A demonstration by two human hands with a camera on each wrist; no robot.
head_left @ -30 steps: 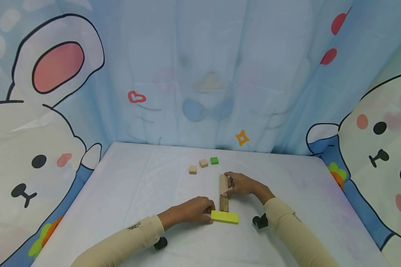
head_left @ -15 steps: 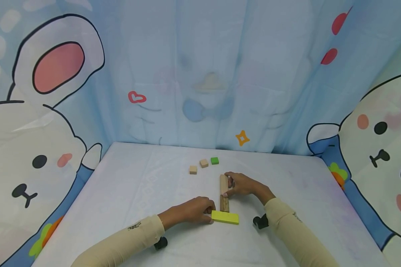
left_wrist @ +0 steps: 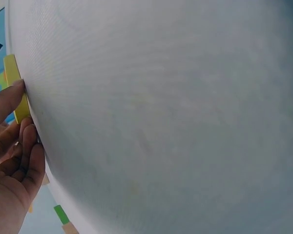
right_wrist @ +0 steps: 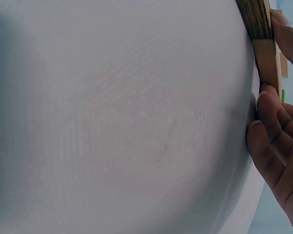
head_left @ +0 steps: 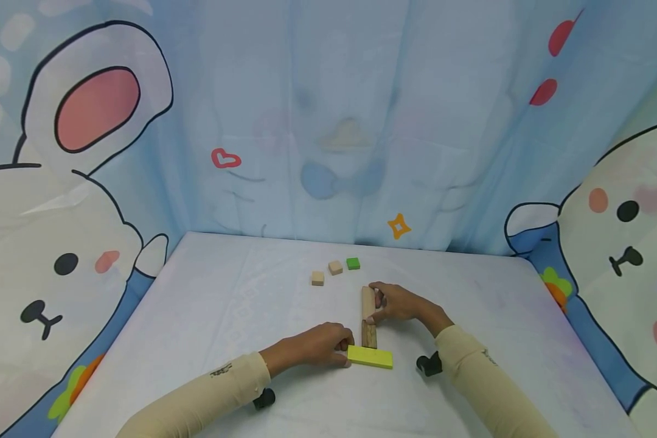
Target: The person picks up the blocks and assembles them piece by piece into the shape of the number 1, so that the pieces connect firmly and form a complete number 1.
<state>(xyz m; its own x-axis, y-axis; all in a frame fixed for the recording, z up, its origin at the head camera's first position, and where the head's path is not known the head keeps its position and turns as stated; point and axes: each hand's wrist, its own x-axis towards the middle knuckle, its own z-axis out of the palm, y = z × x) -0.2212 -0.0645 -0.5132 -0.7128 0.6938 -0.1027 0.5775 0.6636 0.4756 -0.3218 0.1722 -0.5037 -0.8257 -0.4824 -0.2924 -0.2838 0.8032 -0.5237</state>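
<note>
A yellow block [head_left: 370, 357] lies crosswise on the white table. My left hand [head_left: 322, 345] pinches its left end, the thumb [left_wrist: 10, 102] on the near side and fingers around the end. Behind it, a brown, dark-grained wooden block [head_left: 368, 334] points away from me, its near end against or very close to the yellow one. A paler wooden block [head_left: 367, 303] continues that line farther back. My right hand [head_left: 399, 303] holds this pale block from the right, index finger at its far end and thumb near the seam with the brown block.
Beyond the row lie two small pale wooden cubes [head_left: 317, 278] and a small green block [head_left: 353, 263]. A black wrist device [head_left: 429, 364] hangs below each sleeve. A printed blue curtain [head_left: 339, 121] stands behind the table's [head_left: 241, 286] far edge.
</note>
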